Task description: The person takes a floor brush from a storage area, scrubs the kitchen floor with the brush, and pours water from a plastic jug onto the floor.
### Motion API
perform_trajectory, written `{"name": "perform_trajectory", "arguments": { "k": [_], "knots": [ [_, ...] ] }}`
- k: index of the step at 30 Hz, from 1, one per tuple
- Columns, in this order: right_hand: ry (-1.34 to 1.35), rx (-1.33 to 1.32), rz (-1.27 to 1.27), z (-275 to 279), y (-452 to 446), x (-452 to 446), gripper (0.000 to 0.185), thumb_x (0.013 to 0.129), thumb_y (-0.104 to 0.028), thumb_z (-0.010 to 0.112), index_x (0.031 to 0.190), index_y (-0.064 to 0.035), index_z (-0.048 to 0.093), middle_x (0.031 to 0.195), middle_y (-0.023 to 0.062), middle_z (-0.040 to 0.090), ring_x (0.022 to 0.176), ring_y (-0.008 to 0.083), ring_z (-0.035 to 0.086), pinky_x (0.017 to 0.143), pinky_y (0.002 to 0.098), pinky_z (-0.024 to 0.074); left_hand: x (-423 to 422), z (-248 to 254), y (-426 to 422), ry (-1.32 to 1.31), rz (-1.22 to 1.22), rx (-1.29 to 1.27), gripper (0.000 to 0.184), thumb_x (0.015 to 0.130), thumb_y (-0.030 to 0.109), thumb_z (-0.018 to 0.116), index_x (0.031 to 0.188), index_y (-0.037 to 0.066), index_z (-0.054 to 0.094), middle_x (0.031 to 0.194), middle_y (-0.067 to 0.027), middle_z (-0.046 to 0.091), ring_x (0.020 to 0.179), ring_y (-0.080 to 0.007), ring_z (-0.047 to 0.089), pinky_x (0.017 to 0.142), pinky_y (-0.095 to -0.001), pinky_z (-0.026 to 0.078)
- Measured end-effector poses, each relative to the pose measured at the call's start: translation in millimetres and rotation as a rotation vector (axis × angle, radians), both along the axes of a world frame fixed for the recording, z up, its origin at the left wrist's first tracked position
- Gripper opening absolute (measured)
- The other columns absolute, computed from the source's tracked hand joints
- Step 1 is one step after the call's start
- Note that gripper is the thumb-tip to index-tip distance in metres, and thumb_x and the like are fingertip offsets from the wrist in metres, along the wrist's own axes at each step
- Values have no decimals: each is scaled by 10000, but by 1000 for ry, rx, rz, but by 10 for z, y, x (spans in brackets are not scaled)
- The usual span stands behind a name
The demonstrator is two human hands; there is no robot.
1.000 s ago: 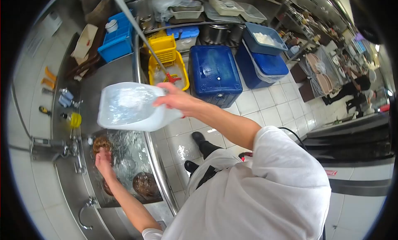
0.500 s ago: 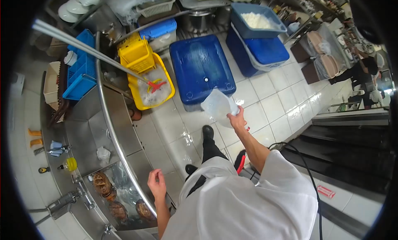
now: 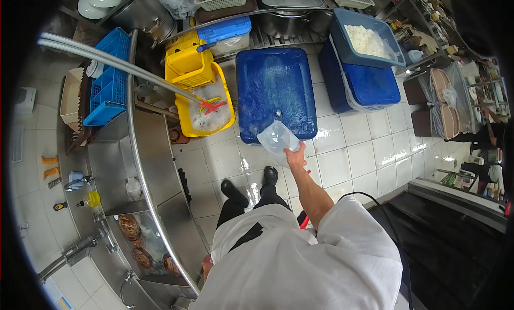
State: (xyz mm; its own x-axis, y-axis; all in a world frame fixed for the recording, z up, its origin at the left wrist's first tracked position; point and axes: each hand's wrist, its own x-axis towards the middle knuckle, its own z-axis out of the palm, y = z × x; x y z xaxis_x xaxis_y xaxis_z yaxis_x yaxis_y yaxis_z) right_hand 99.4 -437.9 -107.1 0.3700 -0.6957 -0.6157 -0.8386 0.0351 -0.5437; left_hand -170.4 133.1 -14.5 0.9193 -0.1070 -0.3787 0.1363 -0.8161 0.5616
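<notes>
My right hand (image 3: 295,156) is wrapped round the side of a translucent plastic jug (image 3: 277,137). The jug is tilted, its wide mouth over the near edge of a large blue bin (image 3: 276,85), whose top is wet and shiny. Only a sliver of my left hand (image 3: 206,265) shows beside the white shirt near the sink rail; its fingers are hidden.
A yellow mop bucket (image 3: 184,114) holds foamy water and a mop with a metal pole (image 3: 123,66). On the left runs a steel sink (image 3: 152,176) with brown round items in water. A blue-grey tub (image 3: 342,42) of white food stands on another blue bin (image 3: 372,85).
The jug has shifted slightly left and tipped over the blue bin. My left hand has dropped back beside my body, mostly out of sight. My feet have moved, and the view has shifted.
</notes>
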Motion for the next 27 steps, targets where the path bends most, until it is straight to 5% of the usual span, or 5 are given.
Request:
{"name": "perform_trajectory", "arguments": {
  "k": [11,16,20,23,27],
  "knots": [
    [-324,160,-477,-370,347,1602,946,681,-187,826,1440,-78,272,1356,223,461,1241,327,462,1040,415,378,1034,-50,-315,161,532,-404,167,909,160,651,1017,33,661,867,-65,679,768,-151,650,707,-286,525],
    [-442,130,-705,-805,53,2291,908,698,-167,796,1399,-121,222,686,53,459,488,164,423,454,342,328,2103,-191,-307,359,649,-381,219,908,165,664,1076,27,636,895,-69,683,749,-140,653,657,-283,509],
    [-405,56,-761,-876,-434,2742,939,702,-158,794,1426,-127,196,692,52,451,492,156,410,457,343,327,2583,-197,-338,380,679,-431,231,903,170,679,1080,27,638,891,-66,685,739,-133,651,634,-282,501],
    [-182,-319,-388,-676,-681,3086,989,698,-161,822,1458,-54,197,1176,225,564,1043,328,598,871,438,502,2563,-324,-183,396,642,-404,219,895,151,688,1076,33,653,901,-64,687,781,-133,650,683,-270,508],
    [-115,-137,-359,-145,-842,3387,967,695,-175,836,1438,-16,238,1383,276,446,1278,392,464,1063,454,398,2585,-489,-55,426,638,-466,194,869,123,714,1035,30,677,892,-55,683,850,-137,639,784,-252,500]
  ]
}}
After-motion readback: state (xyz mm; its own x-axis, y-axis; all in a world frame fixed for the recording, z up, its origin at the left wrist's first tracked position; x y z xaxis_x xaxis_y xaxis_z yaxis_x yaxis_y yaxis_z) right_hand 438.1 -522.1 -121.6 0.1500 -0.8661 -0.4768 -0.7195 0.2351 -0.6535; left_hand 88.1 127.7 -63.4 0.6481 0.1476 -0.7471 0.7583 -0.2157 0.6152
